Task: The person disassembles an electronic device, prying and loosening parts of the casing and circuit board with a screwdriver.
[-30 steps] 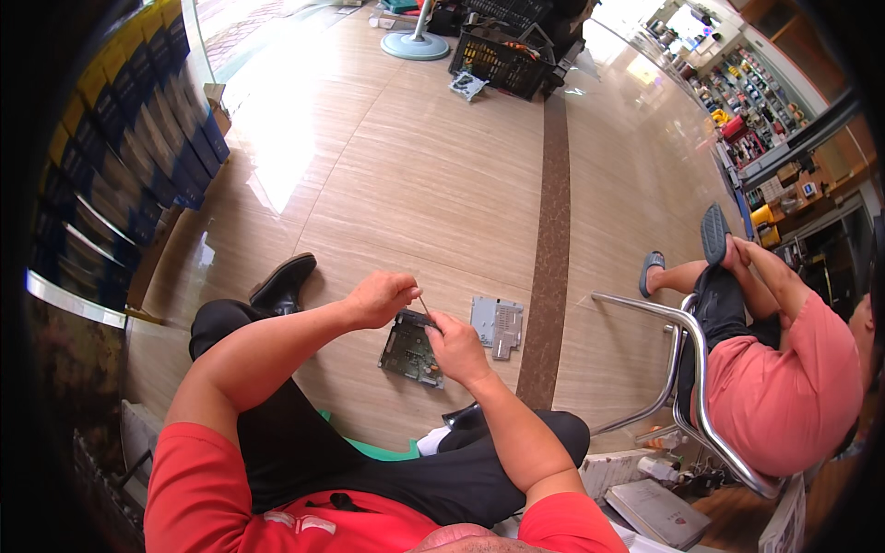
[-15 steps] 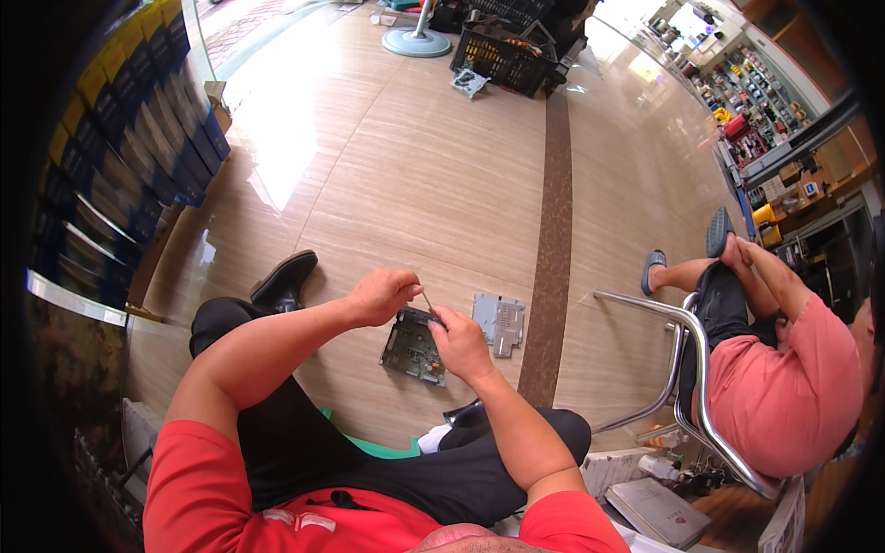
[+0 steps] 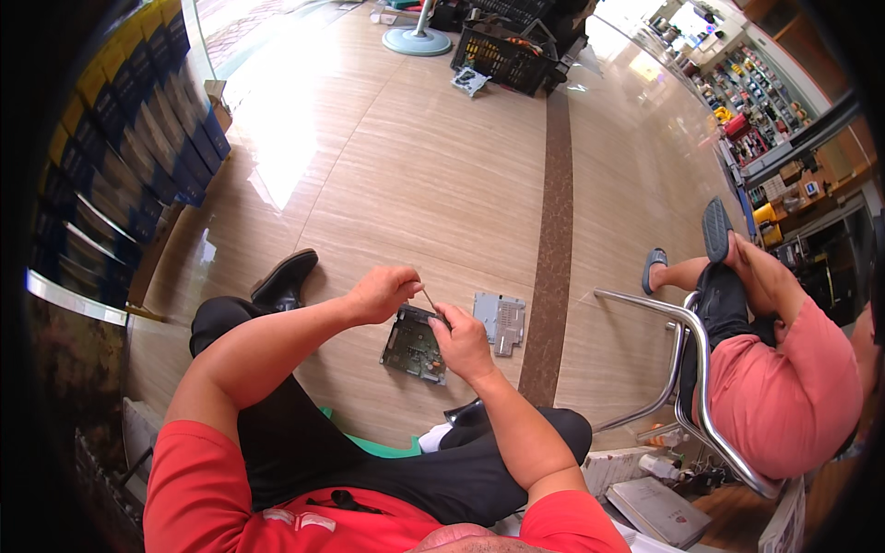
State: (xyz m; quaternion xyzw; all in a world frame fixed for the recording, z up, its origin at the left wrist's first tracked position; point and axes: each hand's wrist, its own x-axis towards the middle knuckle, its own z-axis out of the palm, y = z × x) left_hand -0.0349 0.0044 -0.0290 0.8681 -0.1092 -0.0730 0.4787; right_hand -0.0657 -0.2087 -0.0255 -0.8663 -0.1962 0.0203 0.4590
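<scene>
The tan tiled floor (image 3: 433,184) carries everything, with a dark brown strip (image 3: 556,230) running along it. An open electronics case (image 3: 415,374) lies well left of the strip's left edge, a circuit board (image 3: 419,353) inside. Near that edge lies a grey cover plate (image 3: 500,323). The right hand (image 3: 464,345) curls over the case's far right corner; its grip I cannot tell. The left hand (image 3: 385,290) is pinched on a thin rod (image 3: 427,297) slanting toward the right fingers.
</scene>
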